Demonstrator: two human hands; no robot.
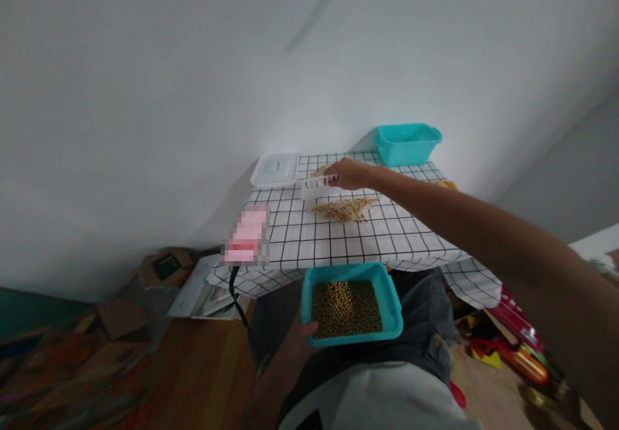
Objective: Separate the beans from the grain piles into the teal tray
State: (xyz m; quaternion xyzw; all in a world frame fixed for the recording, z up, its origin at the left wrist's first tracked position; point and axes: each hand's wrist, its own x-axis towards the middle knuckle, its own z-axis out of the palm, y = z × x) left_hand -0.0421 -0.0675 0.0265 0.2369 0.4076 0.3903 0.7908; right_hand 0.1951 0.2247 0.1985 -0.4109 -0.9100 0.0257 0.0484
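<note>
Head cam: where's the R hand (pixel 348 173)?

Mid-table, arm in from the right. Fingers pinched tog. on the right end of a white slotted piece (pixel 313 188). Can't tell if its lower edge touches the checked cloth (pixel 333 249).

And the L hand (pixel 296 343)?

Clamped on the near-left corner of the turquoise tub (pixel 391 298), thumb over the rim. Other fingers hidden, can't tell how they sit.

Tub's where, exactly?

Near side, above the lap, by the table's near edge. Far rim's v. close to that edge; can't tell if touching. Inside: green beans (pixel 370 317) w/ a heap of yellow beans (pixel 340 296) on top, a bit far-left of ctr.

Any on the table?

Yep, loose yellow beans (pixel 342 211) strewn left to right, just near side of the R hand, plus a small pile (pixel 319 171) partly behind it.

Room to move?

Bare cloth btwn the loose beans and near edge, more to the left. Right side's crossed by the forearm. Pink slab (pixel 249 233), blurred, at the left edge, near corner. Flat white container (pixel 275 169) far left, second turquoise tub (pixel 406 153) far right by the wall (pixel 193 95).
</note>
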